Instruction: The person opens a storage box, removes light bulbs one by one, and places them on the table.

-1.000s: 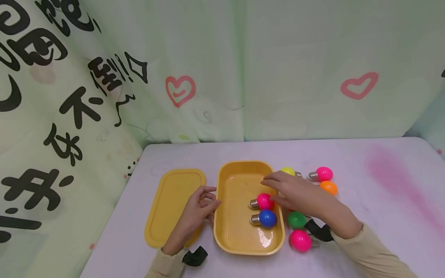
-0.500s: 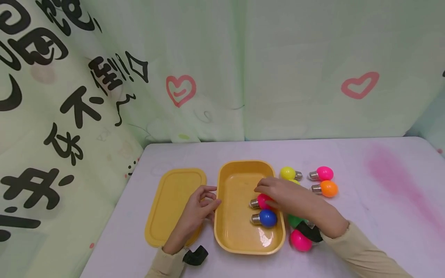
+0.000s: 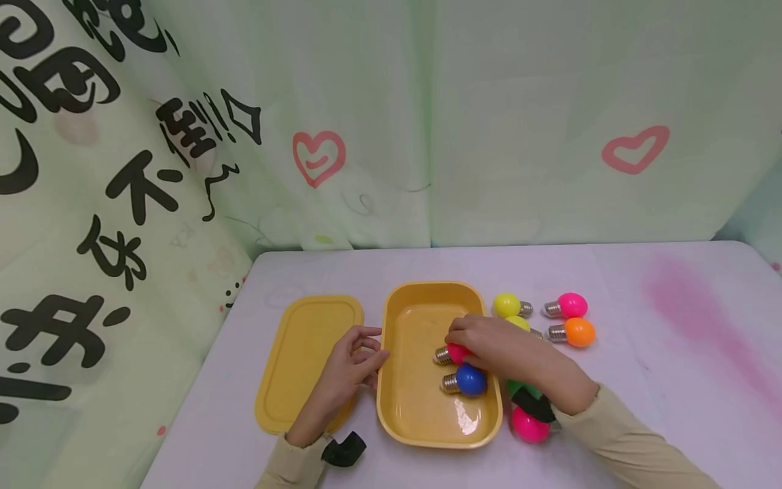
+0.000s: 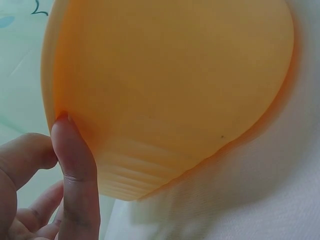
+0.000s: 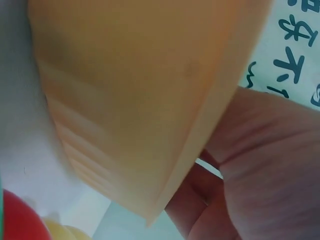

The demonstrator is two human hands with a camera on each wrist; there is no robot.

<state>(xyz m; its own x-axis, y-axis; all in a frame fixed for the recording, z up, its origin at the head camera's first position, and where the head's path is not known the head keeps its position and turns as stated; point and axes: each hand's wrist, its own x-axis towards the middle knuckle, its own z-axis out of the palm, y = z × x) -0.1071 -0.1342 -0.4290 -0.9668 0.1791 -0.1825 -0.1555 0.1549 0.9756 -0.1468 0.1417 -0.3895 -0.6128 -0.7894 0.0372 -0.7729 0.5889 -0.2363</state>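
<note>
A yellow plastic box [image 3: 440, 431] stands upright on the table, its inside facing up. At its left rim my left hand [image 3: 341, 373] pinches the edge; in the left wrist view the thumb [image 4: 75, 150] presses on the outer wall just under the rim. My right hand [image 3: 513, 350] reaches over the right rim into the box, fingers curled round the pink light bulb [image 3: 455, 354], whose screw base points left. Right beside it lies a blue light bulb [image 3: 471, 380], also inside. The right fingertips are hidden behind the box wall [image 5: 130, 100] in the right wrist view.
Left of the box lies its flat yellow lid [image 3: 299, 367], partly behind the left forearm. Right of the box are several loose bulbs: yellow [image 3: 506, 305], pink [image 3: 573, 305], orange [image 3: 579, 332], green [image 3: 519, 388] and another pink bulb [image 3: 529, 425]. A printed curtain [image 3: 519, 136] hangs behind the table.
My right hand has come down and leftward into the box, and the pink bulb under it has shifted slightly left. The left hand stays at the rim.
</note>
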